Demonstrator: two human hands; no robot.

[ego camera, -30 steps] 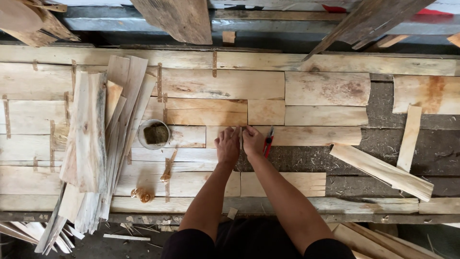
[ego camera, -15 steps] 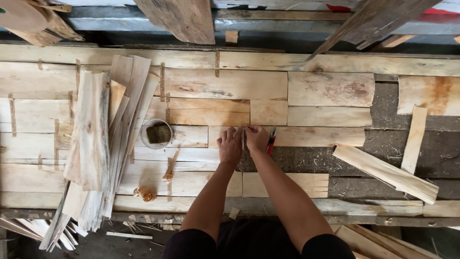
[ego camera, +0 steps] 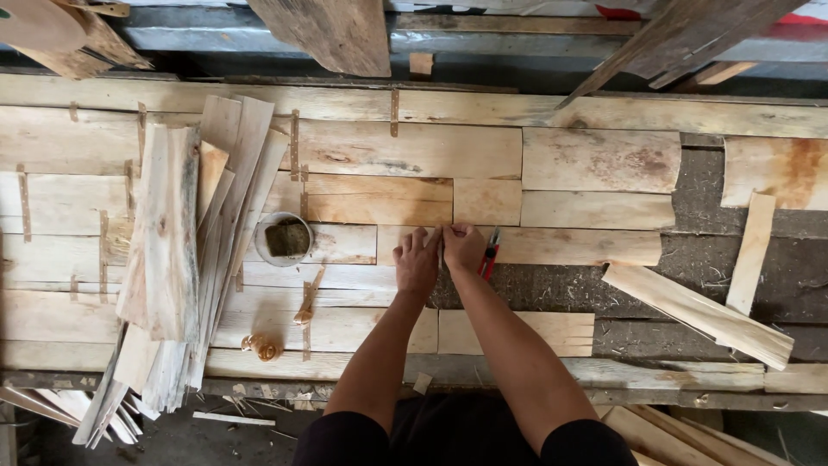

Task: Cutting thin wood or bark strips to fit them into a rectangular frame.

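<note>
Pressing down on a seam between veneer strips (ego camera: 517, 246) on the table (ego camera: 604, 112) — left hand (ego camera: 417, 263) lying flat, grip open; right hand (ego camera: 463, 248) curling, grip state unclear — red cutter (ego camera: 490, 255) lying just beside.

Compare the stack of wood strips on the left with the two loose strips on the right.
The stack of wood strips is many thin pieces overlapping, overhanging the bench's near edge; the two loose strips lie single and flat. The stack runs roughly front to back; the longer loose strip lies diagonally. Both are pale, rough wood.
</note>
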